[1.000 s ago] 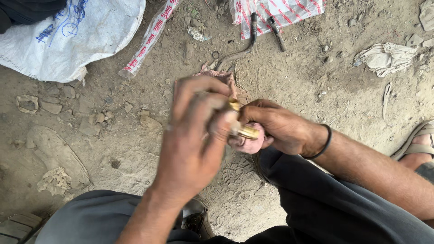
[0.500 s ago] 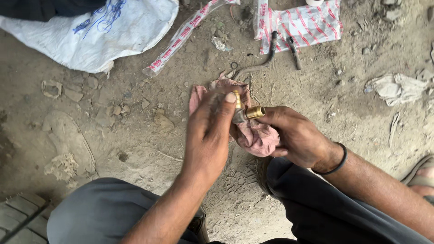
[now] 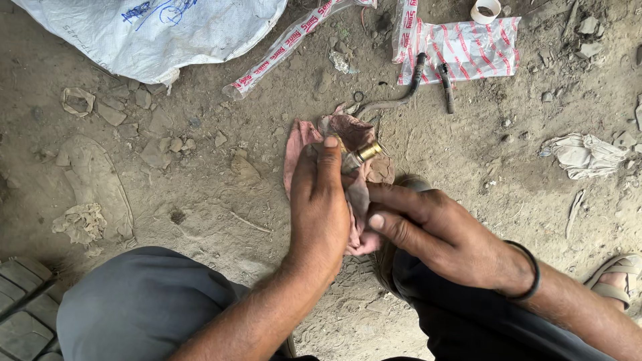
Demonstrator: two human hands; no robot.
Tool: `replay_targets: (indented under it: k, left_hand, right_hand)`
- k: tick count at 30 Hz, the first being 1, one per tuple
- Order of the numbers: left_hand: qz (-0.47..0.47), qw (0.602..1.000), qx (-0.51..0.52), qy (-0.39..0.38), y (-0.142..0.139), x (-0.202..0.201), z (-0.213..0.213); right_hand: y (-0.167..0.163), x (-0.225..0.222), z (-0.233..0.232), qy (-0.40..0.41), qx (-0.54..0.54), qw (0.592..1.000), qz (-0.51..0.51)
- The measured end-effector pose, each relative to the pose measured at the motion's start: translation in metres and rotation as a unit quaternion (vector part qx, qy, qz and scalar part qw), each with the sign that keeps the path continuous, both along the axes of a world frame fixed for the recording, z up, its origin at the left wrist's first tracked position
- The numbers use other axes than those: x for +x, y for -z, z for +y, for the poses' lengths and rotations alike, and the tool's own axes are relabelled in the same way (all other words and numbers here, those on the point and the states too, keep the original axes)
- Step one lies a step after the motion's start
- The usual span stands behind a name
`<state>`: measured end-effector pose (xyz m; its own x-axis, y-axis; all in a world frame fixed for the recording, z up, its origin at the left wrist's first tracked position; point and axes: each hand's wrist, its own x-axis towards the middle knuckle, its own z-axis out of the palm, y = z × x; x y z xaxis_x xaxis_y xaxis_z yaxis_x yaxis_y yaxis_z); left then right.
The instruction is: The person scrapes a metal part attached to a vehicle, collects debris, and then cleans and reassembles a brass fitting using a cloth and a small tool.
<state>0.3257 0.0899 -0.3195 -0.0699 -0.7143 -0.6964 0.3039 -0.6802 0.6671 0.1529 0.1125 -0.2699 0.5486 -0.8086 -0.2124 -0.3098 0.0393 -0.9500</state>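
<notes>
Beyond the fingertips: white sack (image 3: 167, 30), striped plastic wrapper (image 3: 468, 47), bent hose (image 3: 401, 90). Left hand (image 3: 324, 207) grasping brass fitting (image 3: 364, 152) at fingertips; right hand (image 3: 435, 230) gripping pink rag (image 3: 354, 194), wrapped under fitting.

Far left, a white sack (image 3: 160, 30) lies slumped on the dirt ground (image 3: 200, 194), blue scribbles on it. Just right of it, a long clear wrapper with red print (image 3: 287, 43) runs diagonally. Far right, a flat red-printed plastic bag (image 3: 468, 50), a small white cup (image 3: 485, 10) beyond it. A dark bent tool (image 3: 401, 93) and a short dark rod (image 3: 446, 87) lie near that bag. Right side, a crumpled pale rag (image 3: 582, 155). Near right corner, a sandal (image 3: 615, 284).
</notes>
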Motion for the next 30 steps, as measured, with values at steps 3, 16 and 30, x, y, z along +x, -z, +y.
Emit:
replay_targets:
  k: [3,16,30]
  left_hand:
    - [-0.016,1.000,0.011,-0.003,-0.003,-0.002,0.001]
    - [0.031,0.999,0.006,-0.021,-0.007,0.007,-0.008]
    - [0.031,0.999,-0.038,0.010,-0.003,0.006,-0.007]
  right_hand:
    - [0.010,-0.003,0.005,0.142,0.212,0.966,-0.040]
    - [0.024,-0.019,-0.015,0.265,0.348,0.861,-0.260]
    - [0.033,-0.025,-0.009,0.260,0.322,0.855,-0.313]
